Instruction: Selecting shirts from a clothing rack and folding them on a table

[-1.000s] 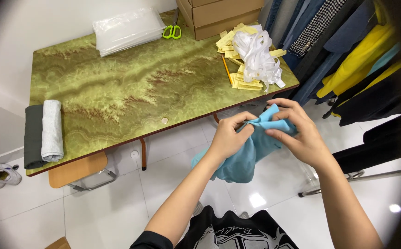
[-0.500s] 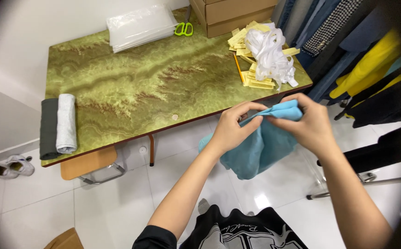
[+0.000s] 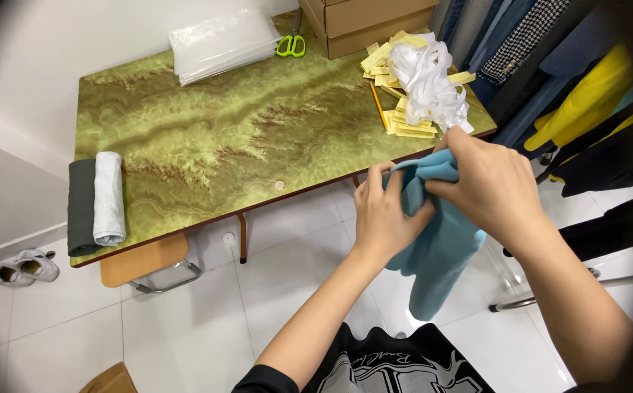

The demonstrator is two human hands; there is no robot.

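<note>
Blue cloth (image 3: 436, 240) is hanging in the air just off the near edge of the green surface (image 3: 207, 138), its top bunched between both hands. The left hand (image 3: 385, 215) is closing its fingers around the bunched top from the left; the right hand (image 3: 487, 182) is pinching the same bunch from the right. Yellow tags (image 3: 396, 120) and white ribbon (image 3: 426, 80) are lying near, rolled towels (image 3: 97, 200) well apart at the far left end.

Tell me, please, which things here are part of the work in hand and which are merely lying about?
In hand: blue cloth, gripped by left hand and right hand.

Lying about: rolled cloths, green scissors, plastic bags, yellow tags, white ribbon, cardboard boxes.
</note>
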